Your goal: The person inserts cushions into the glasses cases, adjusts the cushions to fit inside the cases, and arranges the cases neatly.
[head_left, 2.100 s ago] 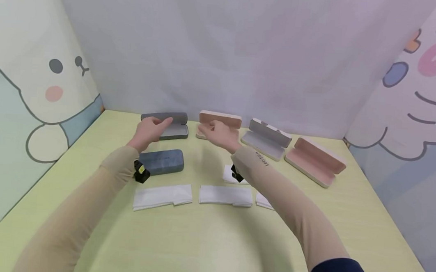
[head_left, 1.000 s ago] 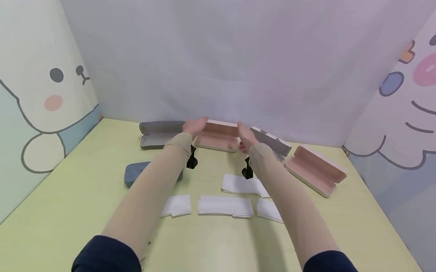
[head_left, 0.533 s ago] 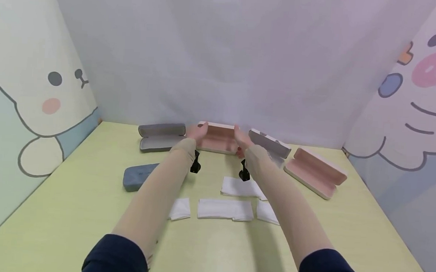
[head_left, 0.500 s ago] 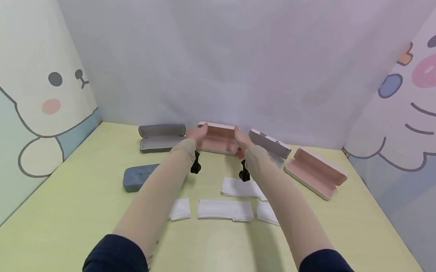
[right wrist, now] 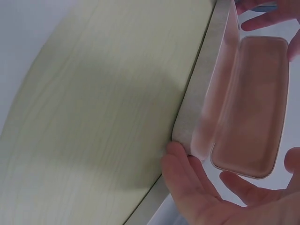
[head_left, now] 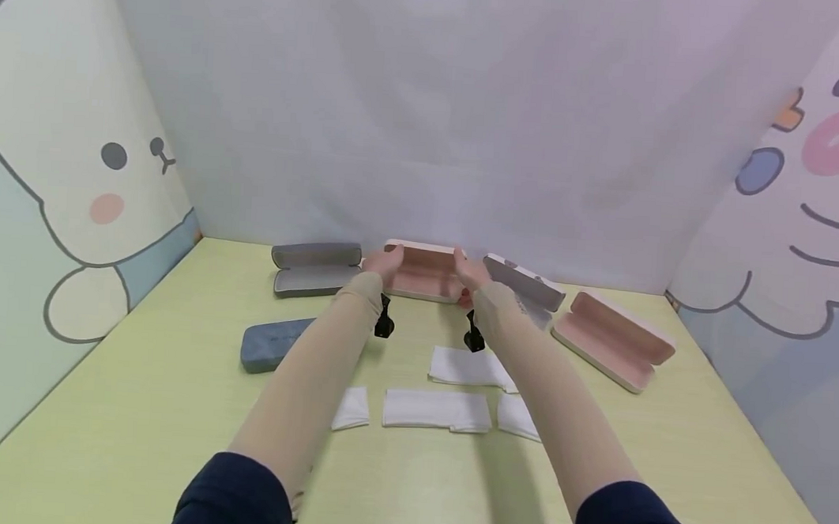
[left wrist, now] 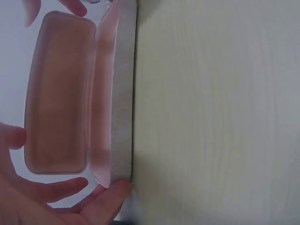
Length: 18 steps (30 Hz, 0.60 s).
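An open glasses case (head_left: 424, 278) with a pink lining and pale outside stands at the back middle of the table, lid raised. My left hand (head_left: 382, 263) holds its left end; in the left wrist view the fingertips (left wrist: 117, 192) meet the base's corner and the thumb is beside the lid (left wrist: 61, 93). At the right end is my right hand (head_left: 470, 271), fingertips (right wrist: 176, 152) against the base and thumb near the lid's edge in the right wrist view. An open grey glasses case (head_left: 317, 276) sits just left, and a grey-lined one (head_left: 525, 282) just right.
Another open pink-lined case (head_left: 611, 339) stands angled at the right. A closed blue glasses case (head_left: 273, 345) lies at the left, partly behind my left arm. Several folded white cloths (head_left: 436, 411) lie in front, some partly covered by my arms. The curtain (head_left: 426, 136) rises behind the cases.
My left hand has moved right from the grey case to the pink-lined case's left end. My right hand has gone from over that case to its right end. Over the last half second both hold still.
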Each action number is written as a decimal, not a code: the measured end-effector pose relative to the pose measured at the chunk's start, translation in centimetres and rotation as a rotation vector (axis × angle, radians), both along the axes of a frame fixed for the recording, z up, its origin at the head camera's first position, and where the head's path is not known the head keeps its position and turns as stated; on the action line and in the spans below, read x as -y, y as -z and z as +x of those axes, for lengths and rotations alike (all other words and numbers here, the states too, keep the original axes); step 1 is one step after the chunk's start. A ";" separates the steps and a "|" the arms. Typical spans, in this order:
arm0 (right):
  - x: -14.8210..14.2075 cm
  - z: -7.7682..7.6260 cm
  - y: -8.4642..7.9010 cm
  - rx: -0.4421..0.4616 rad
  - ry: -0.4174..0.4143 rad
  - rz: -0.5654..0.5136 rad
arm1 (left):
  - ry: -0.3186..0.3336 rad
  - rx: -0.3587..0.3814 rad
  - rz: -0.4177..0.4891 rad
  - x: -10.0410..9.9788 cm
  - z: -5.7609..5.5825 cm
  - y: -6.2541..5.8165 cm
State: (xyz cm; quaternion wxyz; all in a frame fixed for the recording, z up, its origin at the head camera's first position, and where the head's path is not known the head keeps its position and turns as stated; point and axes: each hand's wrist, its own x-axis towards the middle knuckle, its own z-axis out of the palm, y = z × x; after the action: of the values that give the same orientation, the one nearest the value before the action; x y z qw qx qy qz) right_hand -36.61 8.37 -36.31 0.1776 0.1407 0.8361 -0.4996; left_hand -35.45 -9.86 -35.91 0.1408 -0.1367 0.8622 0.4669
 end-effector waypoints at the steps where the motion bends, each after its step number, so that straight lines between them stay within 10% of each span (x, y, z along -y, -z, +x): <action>1: 0.0 -0.1 0.0 -0.003 0.005 0.012 | 0.012 0.000 -0.009 0.0 0.0 -0.1; 18: 0.1 -0.4 0.6 -0.074 0.064 0.140 | 0.007 0.014 0.048 0.1 -0.9 0.3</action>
State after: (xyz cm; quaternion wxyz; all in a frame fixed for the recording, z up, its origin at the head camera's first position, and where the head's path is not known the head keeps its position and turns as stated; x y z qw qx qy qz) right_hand -36.96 8.26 -36.88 0.1203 0.1607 0.8700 -0.4503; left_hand -36.38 -9.97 -36.22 0.1517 -0.1333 0.8503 0.4859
